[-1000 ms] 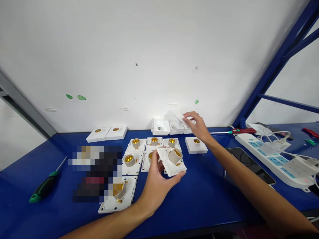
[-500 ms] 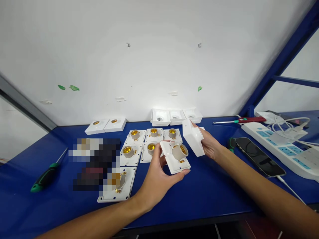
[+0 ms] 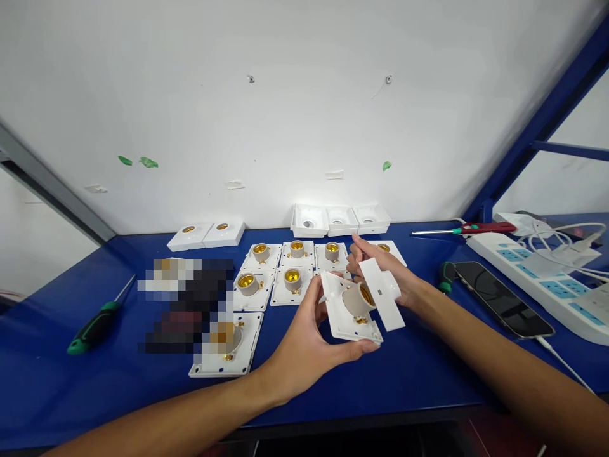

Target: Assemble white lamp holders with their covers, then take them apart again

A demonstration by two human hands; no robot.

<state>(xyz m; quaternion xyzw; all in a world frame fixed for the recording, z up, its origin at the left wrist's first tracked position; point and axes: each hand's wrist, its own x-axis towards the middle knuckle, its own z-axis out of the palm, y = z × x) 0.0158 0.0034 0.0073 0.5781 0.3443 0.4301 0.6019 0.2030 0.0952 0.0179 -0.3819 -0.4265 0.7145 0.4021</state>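
Compared with half a second earlier, the cover (image 3: pixel 383 298) is lower and nearer the base (image 3: pixel 339 311); it now stands just beside the rim of the socket (image 3: pixel 354 298), where before a clear gap lay between them. In this inspector's judgement, the two parts are brought together for lining up but are not joined; whether they touch cannot be told. The left hand (image 3: pixel 304 343) has a firm grip on the base, spread across its width, thumb along the near edge and fingers at the far side. The base is held tilted above the bench (image 3: pixel 409 381), socket turned toward the cover. The right hand (image 3: pixel 391 263) has hold of the cover, collar outward; its fingers are partly hidden, so the exact spread of this grip cannot be told. Other bases (image 3: pixel 248 285) lie socket up behind the left hand. Spare covers (image 3: pixel 342 216) stand against the wall (image 3: pixel 304 114), and two covered units (image 3: pixel 232 235) lie at the left rear.
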